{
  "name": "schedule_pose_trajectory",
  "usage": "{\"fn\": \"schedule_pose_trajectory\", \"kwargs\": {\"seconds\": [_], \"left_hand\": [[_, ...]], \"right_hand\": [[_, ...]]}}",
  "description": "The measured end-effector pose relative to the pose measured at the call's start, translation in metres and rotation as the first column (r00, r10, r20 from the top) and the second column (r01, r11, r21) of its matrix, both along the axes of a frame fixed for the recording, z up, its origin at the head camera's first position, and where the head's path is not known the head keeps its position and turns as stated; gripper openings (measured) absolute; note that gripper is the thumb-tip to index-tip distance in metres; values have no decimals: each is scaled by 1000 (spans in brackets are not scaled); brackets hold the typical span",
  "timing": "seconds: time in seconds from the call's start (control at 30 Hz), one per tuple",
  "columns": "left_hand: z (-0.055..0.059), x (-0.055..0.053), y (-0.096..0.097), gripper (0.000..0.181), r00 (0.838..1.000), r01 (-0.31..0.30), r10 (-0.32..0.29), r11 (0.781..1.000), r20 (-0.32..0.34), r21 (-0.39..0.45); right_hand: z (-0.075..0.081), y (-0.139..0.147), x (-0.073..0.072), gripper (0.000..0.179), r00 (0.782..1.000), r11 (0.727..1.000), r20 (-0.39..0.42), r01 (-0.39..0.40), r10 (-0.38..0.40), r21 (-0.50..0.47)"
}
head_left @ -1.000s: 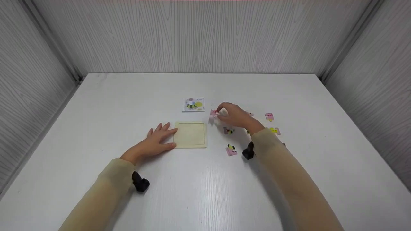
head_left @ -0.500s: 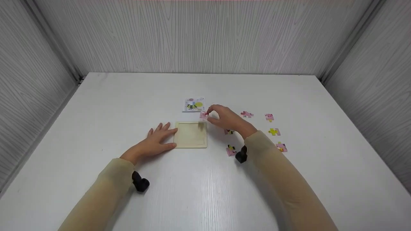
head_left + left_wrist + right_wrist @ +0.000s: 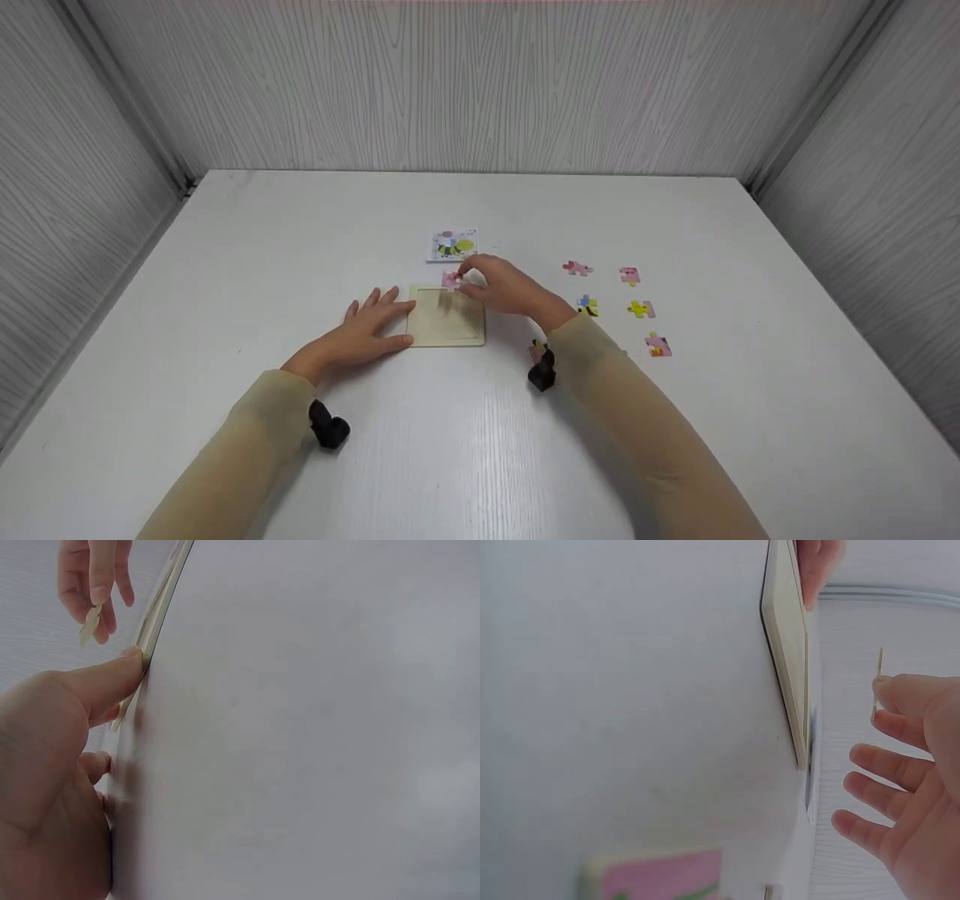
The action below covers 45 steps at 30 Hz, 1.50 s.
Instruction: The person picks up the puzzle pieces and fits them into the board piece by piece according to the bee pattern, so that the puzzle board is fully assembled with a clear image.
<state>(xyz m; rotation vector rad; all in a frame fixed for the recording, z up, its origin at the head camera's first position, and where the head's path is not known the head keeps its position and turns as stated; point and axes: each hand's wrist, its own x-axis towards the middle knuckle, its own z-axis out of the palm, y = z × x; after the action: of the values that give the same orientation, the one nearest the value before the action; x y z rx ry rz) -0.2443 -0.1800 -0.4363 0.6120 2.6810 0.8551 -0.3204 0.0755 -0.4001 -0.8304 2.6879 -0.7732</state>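
My right hand [image 3: 506, 285] pinches a pink jigsaw piece [image 3: 450, 280] between thumb and index finger, above the far edge of the square wooden puzzle tray [image 3: 444, 324]. In the right wrist view the piece [image 3: 879, 664] appears edge-on and raised off the table, while the other fingers spread apart. My left hand [image 3: 364, 330] rests on the table with fingers spread, its thumb and index finger touching the tray's left edge. The left wrist view shows that thumb [image 3: 112, 679] against the tray's side. No pieces show inside the tray's shallow recess.
Behind the tray lies a square bee picture [image 3: 453, 245]. Loose pieces lie to the right, among them a pink one [image 3: 577, 268], a yellow one [image 3: 640, 308] and a pink corner [image 3: 658, 345]. Another piece [image 3: 537, 349] is partly hidden by the right wrist's black camera [image 3: 541, 373].
My right hand has carried the pink jigsaw piece leftward from the loose pieces to the tray's far edge. The left hand and the tray have stayed put.
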Motion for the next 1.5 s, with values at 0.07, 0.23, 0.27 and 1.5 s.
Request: {"fn": "schedule_pose_trajectory", "kwargs": {"seconds": [0.07,0.23,0.27,1.5], "left_hand": [[0,0,0,65,1000,-1,1,1000,2,-2],[-1,-1,0,65,1000,-2,2,1000,0,-6],[-1,-1,0,65,1000,-3,3,1000,-1,-4],[1,-2,-1,62,1000,5,-6,1000,9,31]], "right_hand": [[-1,-4,0,32,1000,1000,8,-5,5,12],[-2,-13,1,33,1000,1000,19,-19,19,16],[-2,-14,1,32,1000,1000,15,-25,24,14],[-15,-46,-2,26,991,975,-103,-66,89,213]]}}
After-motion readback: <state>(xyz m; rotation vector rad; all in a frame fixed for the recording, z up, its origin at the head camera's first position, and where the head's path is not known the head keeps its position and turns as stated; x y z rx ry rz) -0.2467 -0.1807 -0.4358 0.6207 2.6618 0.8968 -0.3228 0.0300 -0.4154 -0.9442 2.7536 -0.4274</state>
